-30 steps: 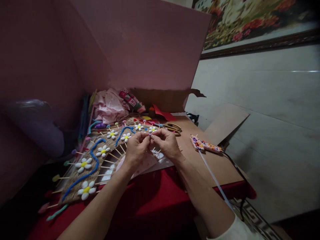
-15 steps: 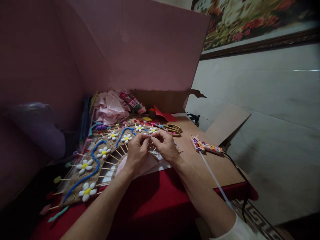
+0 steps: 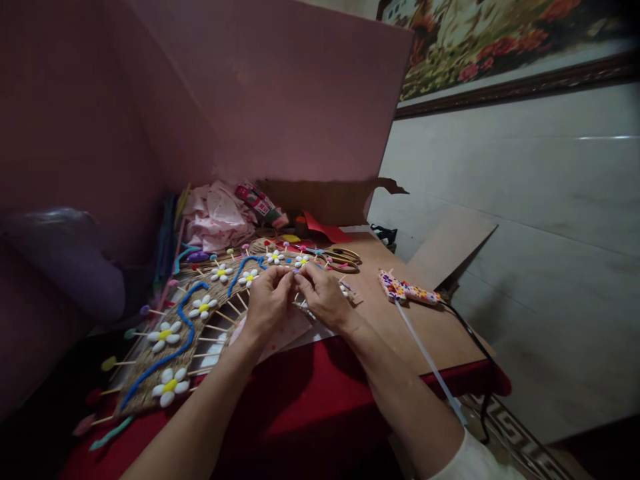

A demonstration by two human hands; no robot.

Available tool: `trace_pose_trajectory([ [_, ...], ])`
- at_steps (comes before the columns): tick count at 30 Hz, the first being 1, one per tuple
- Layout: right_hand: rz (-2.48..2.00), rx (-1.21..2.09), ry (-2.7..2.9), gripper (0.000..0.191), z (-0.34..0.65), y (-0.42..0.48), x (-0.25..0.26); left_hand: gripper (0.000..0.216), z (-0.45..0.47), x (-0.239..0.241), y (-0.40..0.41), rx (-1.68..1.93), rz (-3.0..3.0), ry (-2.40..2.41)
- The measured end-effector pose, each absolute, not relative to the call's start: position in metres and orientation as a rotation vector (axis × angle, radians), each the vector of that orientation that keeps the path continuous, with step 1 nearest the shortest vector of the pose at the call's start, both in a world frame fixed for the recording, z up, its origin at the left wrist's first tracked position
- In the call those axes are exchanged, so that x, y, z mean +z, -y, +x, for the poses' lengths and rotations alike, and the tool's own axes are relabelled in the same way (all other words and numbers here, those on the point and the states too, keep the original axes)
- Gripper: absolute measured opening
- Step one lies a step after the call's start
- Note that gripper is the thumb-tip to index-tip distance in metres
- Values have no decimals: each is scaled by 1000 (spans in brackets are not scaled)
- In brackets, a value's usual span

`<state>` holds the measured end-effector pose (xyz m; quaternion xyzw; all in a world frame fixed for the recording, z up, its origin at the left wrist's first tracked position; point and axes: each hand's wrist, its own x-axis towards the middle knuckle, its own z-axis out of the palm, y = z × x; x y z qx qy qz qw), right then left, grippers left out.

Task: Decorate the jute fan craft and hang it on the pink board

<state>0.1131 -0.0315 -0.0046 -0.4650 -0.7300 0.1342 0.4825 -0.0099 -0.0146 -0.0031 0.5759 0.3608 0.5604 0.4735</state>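
My left hand [image 3: 273, 293] and my right hand [image 3: 323, 293] meet fingertip to fingertip, both closed in a pinch. Between them shows a tiny bluish-purple bit, too small to name. Below and behind the hands lies an arched, twine-wrapped craft piece [image 3: 150, 363]. White flowers with yellow centres [image 3: 170, 385] and a wavy blue strip [image 3: 189, 333] decorate it. Thin sticks with coloured tips [image 3: 109, 363] stick out around its outer edge. My hands and forearms hide part of its right side.
Gold-handled scissors [image 3: 345, 257] lie just beyond my right hand. A flower-patterned glue gun [image 3: 407, 290] with a clear stick and black cord rests on the brown board [image 3: 385, 340]. Crumpled pink cloth [image 3: 220, 217] and red paper [image 3: 325, 230] sit behind. Red cloth [image 3: 300, 393] covers the front.
The whole view has shifted slightly, so the things appear a little further left. Both hands keep their fingertips together, with the right fingers bent slightly differently.
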Motion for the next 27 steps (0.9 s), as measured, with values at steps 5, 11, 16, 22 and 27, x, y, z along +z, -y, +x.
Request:
trace_pose_trajectory([
  [5, -1103, 237, 1915, 17, 118, 32, -3, 18, -19, -5, 6, 1280, 1759, -981],
  [11, -1109, 52, 2070, 17, 120, 31, -3, 12, -30, 6, 6, 1171, 2132, -1065],
  [16, -1097, 14, 2133, 18, 121, 31, -2, 16, -32, 13, 10, 1045, 2343, -1176],
  [22, -1137, -23, 2197, 19, 123, 30, -4, 21, -38, 13, 6, 843, 2424, -1242],
  [27, -1116, 113, 2193, 18, 122, 29, -5, 24, -41, 12, 4, 800, 2455, -1221],
])
